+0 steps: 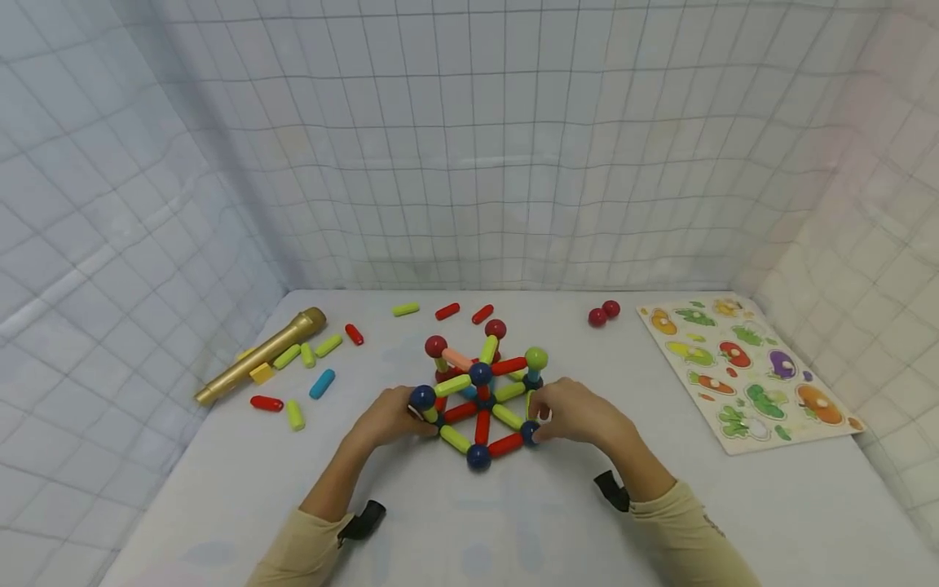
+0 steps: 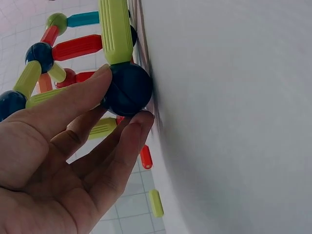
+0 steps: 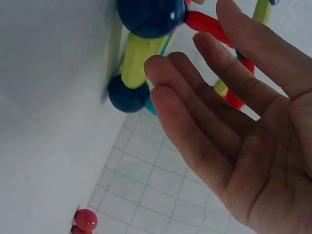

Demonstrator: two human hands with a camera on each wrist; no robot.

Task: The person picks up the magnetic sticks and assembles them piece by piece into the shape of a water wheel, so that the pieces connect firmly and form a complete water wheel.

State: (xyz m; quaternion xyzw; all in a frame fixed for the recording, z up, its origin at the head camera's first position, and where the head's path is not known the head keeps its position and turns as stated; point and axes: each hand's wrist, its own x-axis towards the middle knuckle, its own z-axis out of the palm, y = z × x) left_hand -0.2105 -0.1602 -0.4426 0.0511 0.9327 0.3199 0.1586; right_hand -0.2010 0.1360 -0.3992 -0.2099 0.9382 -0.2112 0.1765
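Structure of coloured plastic rods and balls (image 1: 480, 391) sits mid-table on the white tabletop (image 1: 513, 522), btwn both hands. Left hand (image 1: 389, 417) pinches a dark blue ball (image 2: 127, 88) at the structure's left corner, thumb and fingers curled round it; a lime-green ribbed rod (image 2: 115, 30) rises from that ball. Right hand (image 1: 575, 412) is at the right side, fingers nearly straight and relaxed in the wrist view, beside a lime rod (image 3: 141, 56) w/ dark blue balls at both ends; grasp not evident.

Gold toy microphone (image 1: 258, 355) lies far left w/ loose rods near it. Two red balls (image 1: 604, 313) back right. Wooden vegetable peg puzzle board (image 1: 748, 371) at right. No readable writing or brand anywhere.
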